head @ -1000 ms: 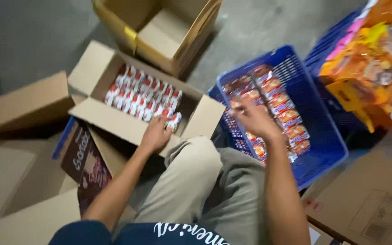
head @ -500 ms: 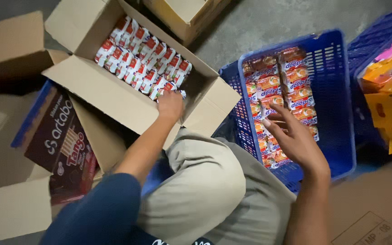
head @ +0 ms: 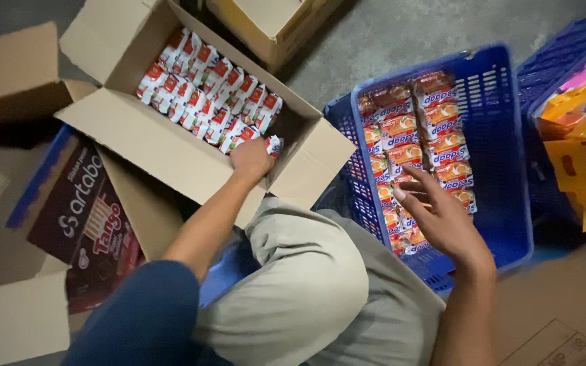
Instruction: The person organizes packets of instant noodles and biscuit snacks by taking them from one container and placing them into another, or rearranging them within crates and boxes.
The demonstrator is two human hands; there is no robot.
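My left hand reaches into an open cardboard box and grips a red and white snack packet at the near end of the rows of packets. My right hand hovers with fingers spread over the near end of a blue plastic basket. That basket holds two rows of orange and white snack packs. My fingertips rest on or just above the nearest packs. My knee in beige trousers lies between the box and the basket.
A second cardboard box stands at the top. Flattened cartons, one printed dark brown, lie at the left. Another blue basket with yellow and pink bags sits at the right. Cardboard lies at the bottom right on the grey floor.
My left hand has gone from the box flap down into the box and taken hold of a packet. My right hand has drawn back toward the basket's near end.
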